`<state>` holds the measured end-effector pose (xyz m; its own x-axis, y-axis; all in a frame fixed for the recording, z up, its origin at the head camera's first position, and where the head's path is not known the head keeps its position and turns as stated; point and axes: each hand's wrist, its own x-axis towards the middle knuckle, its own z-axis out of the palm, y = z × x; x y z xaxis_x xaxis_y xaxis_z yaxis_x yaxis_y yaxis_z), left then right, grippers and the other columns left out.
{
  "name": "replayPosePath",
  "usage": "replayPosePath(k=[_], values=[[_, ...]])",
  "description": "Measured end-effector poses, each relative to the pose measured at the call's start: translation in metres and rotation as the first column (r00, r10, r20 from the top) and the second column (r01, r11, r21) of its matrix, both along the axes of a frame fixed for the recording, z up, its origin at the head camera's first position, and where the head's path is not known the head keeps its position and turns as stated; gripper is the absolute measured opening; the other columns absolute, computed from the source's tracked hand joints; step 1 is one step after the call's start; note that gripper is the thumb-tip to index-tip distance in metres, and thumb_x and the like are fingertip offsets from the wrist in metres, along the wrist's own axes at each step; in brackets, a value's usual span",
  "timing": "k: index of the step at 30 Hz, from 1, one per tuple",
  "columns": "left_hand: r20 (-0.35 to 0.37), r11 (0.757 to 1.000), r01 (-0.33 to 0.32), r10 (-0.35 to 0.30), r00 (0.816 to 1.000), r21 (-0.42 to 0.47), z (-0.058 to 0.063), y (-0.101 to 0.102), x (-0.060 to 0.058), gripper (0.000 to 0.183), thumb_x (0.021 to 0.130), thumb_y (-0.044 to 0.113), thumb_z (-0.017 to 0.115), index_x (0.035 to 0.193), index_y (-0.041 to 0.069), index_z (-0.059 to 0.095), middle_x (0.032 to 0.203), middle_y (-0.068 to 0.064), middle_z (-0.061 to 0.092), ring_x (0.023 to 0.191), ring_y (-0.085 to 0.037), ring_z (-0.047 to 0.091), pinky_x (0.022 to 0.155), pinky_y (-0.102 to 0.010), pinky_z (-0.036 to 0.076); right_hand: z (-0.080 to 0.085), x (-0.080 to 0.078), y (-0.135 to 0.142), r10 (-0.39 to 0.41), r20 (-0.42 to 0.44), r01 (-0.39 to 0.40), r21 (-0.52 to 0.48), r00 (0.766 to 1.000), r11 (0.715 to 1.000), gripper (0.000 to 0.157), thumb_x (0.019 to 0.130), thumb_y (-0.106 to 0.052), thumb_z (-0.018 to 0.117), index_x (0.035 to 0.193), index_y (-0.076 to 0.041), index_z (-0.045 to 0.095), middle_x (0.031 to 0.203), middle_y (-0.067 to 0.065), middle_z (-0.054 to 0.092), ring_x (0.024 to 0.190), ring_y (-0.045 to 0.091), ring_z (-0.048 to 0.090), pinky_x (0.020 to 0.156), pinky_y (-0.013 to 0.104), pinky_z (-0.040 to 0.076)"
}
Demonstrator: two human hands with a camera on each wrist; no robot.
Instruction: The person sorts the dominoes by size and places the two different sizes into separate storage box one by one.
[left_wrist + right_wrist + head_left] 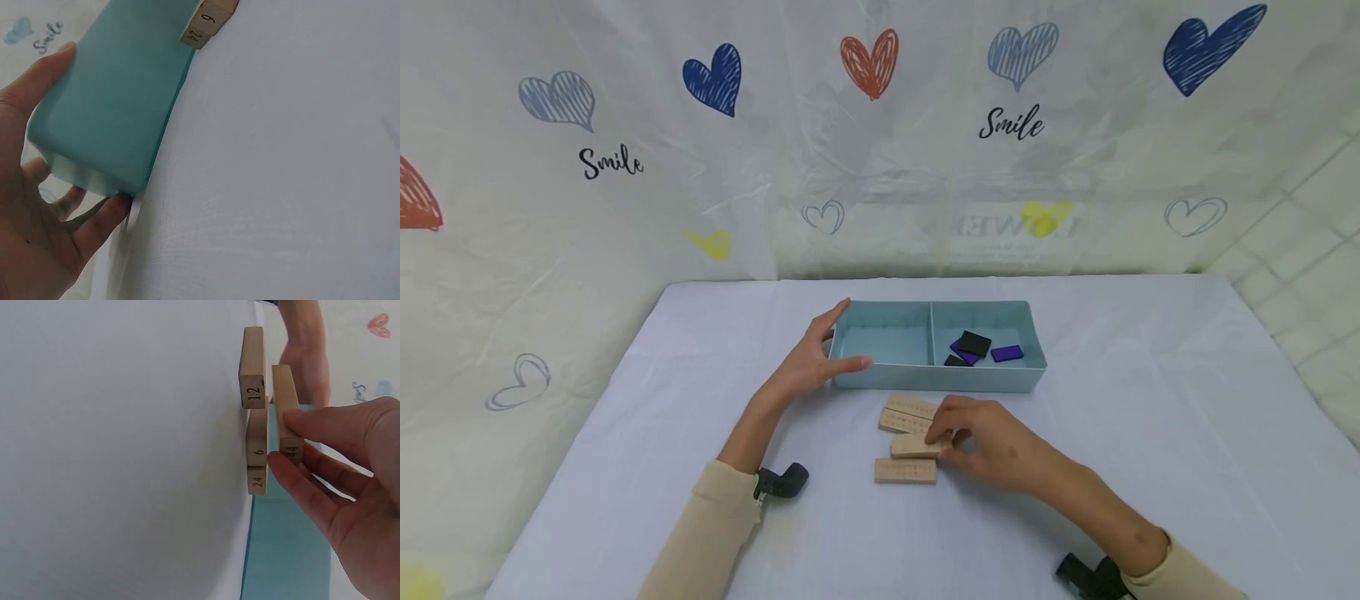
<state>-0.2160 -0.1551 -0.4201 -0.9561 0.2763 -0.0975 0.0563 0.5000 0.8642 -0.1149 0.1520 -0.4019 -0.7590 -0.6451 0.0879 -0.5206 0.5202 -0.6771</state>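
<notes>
My left hand (pixel 805 367) holds the left end of a light-blue two-compartment box (pixel 940 380), its thumb lying over the front side. In the left wrist view its fingers (pixel 103 228) reach round the box's end. With thumb and fingertips my right hand (pixel 992 442) pinches a wooden block (pixel 285 394) marked 44, lifted above the other blocks. Below it lie wooden blocks marked 12 (pixel 252 362), 6 (pixel 256 440) and 24 (pixel 257 481). In the head view the 12 block (pixel 906 472) is nearest me; the other two lie side by side near the box.
Several thin tiles, black (pixel 975 344) and purple (pixel 1007 353), lie in the box's right compartment. The left compartment's floor (pixel 883 337) shows bare. A white cloth (pixel 587 483) covers the table, and a heart-printed sheet (pixel 917 150) hangs behind it.
</notes>
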Motion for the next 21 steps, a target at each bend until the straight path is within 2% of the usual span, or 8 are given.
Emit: replayPosePath(k=[6, 14, 21], values=[[0.008, 1.000, 0.000, 0.000, 1.000, 0.004, 0.0005, 0.0001, -0.0005, 0.102, 0.082, 0.053, 0.085, 0.161, 0.055, 0.020, 0.175, 0.004, 0.013, 0.159, -0.031, 0.025, 0.119, -0.065, 0.036, 0.0043, -0.0003, -0.0003, -0.019, -0.025, 0.018, -0.025, 1.000, 1.000, 0.025, 0.087, 0.000, 0.080, 0.103, -0.018, 0.079, 0.106, -0.010, 0.069, 0.095, 0.005, 0.066, 0.082, 0.025, 0.061], [0.011, 1.000, -0.001, 0.001, 1.000, 0.005, 0.0016, 0.0001, 0.0006, 0.102, 0.083, 0.052, 0.084, 0.161, 0.054, 0.020, 0.175, 0.003, 0.012, 0.159, -0.031, 0.025, 0.119, -0.065, 0.036, 0.0067, -0.0017, 0.0012, -0.042, -0.143, 0.024, -0.127, 0.989, 0.992, 0.030, 0.083, 0.002, 0.083, 0.102, -0.019, 0.076, 0.106, -0.010, 0.069, 0.094, 0.005, 0.065, 0.082, 0.028, 0.062], [0.017, 1.000, -0.006, 0.006, 1.000, 0.014, 0.0020, -0.0008, 0.0013, 0.101, 0.083, 0.052, 0.085, 0.161, 0.055, 0.021, 0.174, 0.006, 0.014, 0.158, -0.030, 0.027, 0.119, -0.064, 0.036, 0.0081, -0.0050, 0.0004, -0.039, -0.206, -0.007, -0.219, 0.978, 0.976, 0.033, 0.082, 0.006, 0.083, 0.103, -0.019, 0.076, 0.105, -0.009, 0.070, 0.093, 0.005, 0.066, 0.081, 0.027, 0.062]])
